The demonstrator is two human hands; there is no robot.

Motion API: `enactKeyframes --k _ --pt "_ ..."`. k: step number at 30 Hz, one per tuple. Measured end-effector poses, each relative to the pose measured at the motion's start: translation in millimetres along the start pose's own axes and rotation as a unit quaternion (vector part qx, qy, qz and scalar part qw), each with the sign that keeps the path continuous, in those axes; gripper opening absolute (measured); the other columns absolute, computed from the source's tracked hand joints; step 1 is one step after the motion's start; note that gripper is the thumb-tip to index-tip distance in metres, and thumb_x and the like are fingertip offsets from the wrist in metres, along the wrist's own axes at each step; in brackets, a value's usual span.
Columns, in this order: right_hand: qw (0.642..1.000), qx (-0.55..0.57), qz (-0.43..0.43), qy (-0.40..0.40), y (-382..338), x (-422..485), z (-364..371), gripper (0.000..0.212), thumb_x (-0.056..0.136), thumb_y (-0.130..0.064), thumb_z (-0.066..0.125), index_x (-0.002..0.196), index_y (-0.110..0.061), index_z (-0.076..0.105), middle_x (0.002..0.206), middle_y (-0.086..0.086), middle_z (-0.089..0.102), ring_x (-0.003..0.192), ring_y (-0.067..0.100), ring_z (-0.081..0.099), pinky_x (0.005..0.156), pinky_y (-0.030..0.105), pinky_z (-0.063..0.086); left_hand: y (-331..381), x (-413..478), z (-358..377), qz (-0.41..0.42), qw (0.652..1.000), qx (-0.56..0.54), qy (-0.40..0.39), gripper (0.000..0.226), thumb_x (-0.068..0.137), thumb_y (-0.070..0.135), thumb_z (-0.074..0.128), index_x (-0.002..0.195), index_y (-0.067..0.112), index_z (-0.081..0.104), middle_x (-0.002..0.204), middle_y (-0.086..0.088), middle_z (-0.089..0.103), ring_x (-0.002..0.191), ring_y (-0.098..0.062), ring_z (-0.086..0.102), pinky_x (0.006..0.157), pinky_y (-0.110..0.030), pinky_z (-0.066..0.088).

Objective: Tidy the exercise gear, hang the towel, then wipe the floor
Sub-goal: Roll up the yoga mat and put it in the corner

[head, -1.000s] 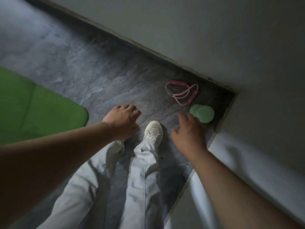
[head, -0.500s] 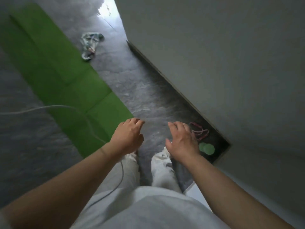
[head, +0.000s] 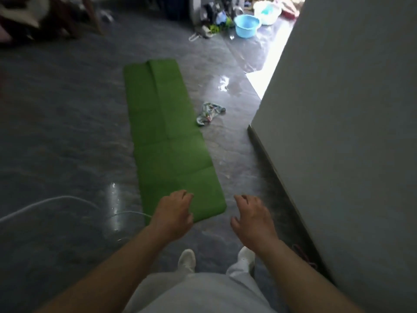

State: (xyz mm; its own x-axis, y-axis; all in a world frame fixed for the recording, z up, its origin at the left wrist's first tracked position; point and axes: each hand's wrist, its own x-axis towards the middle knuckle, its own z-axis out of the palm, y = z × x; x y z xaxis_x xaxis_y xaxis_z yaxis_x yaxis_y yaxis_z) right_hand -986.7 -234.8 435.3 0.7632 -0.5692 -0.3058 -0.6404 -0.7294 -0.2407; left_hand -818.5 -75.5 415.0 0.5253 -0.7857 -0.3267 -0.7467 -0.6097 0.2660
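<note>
Head view: left hand [head: 172,216] and right hand [head: 251,220] hover empty, fingers loosely curled. The white cable [head: 45,203] near the feet could snag a step. Ahead lies the green mat [head: 167,136], crumpled towel [head: 209,114] beside it; the shiny floor [head: 225,84] beyond looks slippery.

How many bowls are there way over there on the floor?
2. A blue bowl is far off, beyond the mat; a whitish bowl is just behind it, to the right. The clutter beside them may hide more.

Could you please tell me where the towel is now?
In the head view, the towel lies just right of the green mat, left of the wall corner.
</note>
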Motion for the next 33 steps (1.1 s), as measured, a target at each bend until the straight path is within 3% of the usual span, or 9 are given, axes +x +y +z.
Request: enactKeyframes --k 6,11,17,24,33 --pt "0.996 -0.024 -0.081 0.016 -82 39 -37 0.064 0.080 -0.033 0.063 0.140 -0.016 0.047 0.129 0.008 0.055 0.117 0.030 0.048 0.096 0.041 0.043 -59 -22 -43 -0.078 0.994 -0.029 0.069 0.060 0.071 0.042 0.049 0.123 0.014 0.060 0.115 -0.008 0.062 0.103 -0.032 0.062 0.081 -0.043 0.053" --pt "0.989 -0.037 -0.142 0.011 -125 74 -56 0.067 0.086 -0.038 0.060 0.147 -0.021 0.037 0.140 0.004 0.047 0.126 0.025 0.042 0.102 0.037 0.040 -78 -17 -73 -0.117 0.986 -0.042 0.108 0.058 0.085 0.039 0.057 0.139 0.018 0.046 0.132 -0.003 0.052 0.120 -0.025 0.051 0.096 -0.039 0.044" --pt "0.980 -0.030 -0.198 0.005 -145 102 -64 0.069 0.089 -0.039 0.059 0.150 -0.021 0.032 0.145 0.004 0.041 0.130 0.025 0.038 0.108 0.037 0.036 -85 -12 -91 -0.147 0.978 -0.040 0.140 0.061 0.086 0.038 0.058 0.142 0.018 0.043 0.137 -0.003 0.049 0.122 -0.024 0.050 0.101 -0.042 0.043" --pt "0.980 -0.029 -0.198 -0.002 -137 117 -52 0.067 0.088 -0.038 0.060 0.148 -0.021 0.035 0.143 0.004 0.044 0.127 0.026 0.041 0.103 0.039 0.039 -89 -5 -88 -0.178 0.974 -0.031 0.139 0.062 0.088 0.040 0.058 0.144 0.020 0.041 0.138 0.001 0.048 0.124 -0.020 0.048 0.103 -0.040 0.041" --pt "0.988 -0.039 -0.138 -0.052 -144 108 -20 0.070 0.087 -0.034 0.062 0.148 -0.018 0.034 0.141 0.006 0.046 0.130 0.026 0.040 0.107 0.039 0.039 -128 -21 -58 -0.186 0.979 -0.030 0.071 0.060 0.089 0.040 0.056 0.144 0.021 0.040 0.138 -0.001 0.046 0.125 -0.023 0.047 0.100 -0.039 0.038"
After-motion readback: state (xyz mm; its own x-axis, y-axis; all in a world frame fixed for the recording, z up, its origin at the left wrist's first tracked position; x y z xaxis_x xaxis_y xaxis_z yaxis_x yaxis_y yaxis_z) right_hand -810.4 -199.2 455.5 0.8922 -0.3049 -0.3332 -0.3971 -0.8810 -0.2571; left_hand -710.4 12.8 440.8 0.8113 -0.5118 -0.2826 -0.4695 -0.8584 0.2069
